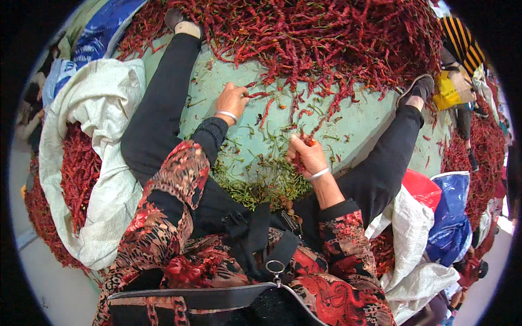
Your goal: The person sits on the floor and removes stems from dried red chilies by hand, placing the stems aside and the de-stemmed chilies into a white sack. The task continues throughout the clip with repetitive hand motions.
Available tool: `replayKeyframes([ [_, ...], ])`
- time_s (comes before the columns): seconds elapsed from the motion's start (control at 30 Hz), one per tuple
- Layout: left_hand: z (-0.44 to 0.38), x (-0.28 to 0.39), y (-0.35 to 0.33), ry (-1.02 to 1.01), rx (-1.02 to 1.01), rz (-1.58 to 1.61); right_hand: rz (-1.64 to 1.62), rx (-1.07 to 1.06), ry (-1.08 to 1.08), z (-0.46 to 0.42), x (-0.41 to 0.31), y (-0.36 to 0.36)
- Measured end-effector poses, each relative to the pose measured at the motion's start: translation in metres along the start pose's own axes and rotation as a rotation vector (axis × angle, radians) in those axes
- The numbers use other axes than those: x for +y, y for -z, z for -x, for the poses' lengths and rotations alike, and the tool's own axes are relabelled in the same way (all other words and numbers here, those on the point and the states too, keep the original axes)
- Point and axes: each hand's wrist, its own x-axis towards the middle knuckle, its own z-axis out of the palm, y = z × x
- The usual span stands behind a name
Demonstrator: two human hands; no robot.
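Note:
Between my outstretched legs lies a pale green floor sheet point(244, 122). My left hand point(233, 102) has its fingertips on a dried red chili pepper point(259, 95) near the pile's front edge. My right hand point(308, 155) is closed around several dried red chilies point(301, 163), whose ends stick out above and below the fist. A big heap of dried red chilies point(326, 36) spreads beyond both hands. Loose chilies lie between the heap and my hands. Green chili stems point(261, 187) are piled close to my lap.
An open white woven sack point(118, 142) holding red chilies stands at my left. Another white sack point(414, 228) with chilies and a blue sack point(448, 220) are at my right. Further chili heaps point(485, 163) and other people, one in a striped top point(461, 40), appear at the edges.

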Motion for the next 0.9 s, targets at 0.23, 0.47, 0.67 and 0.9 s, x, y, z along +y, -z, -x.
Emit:
replayKeyframes([
  [0.23, 0.105, 0.085, 0.017, -0.103, -0.368, 0.479, 0.398, -0.002, 0.45, 0.001, 0.017, -0.006],
  [0.47, 0.126, 0.106, 0.043, 0.039, -0.528, 0.67, 0.527, 0.085, 0.649, 0.039, 0.018, -0.007],
  [0.67, 0.168, 0.144, 0.058, -0.62, -0.881, 0.74, 0.071, 0.109, 0.212, 0.05, 0.002, 0.006],
  [0.9, 0.06, 0.073, 0.018, -0.014, -0.366, 0.222, -0.025, 0.078, 0.196, 0.038, -0.008, 0.016],
])
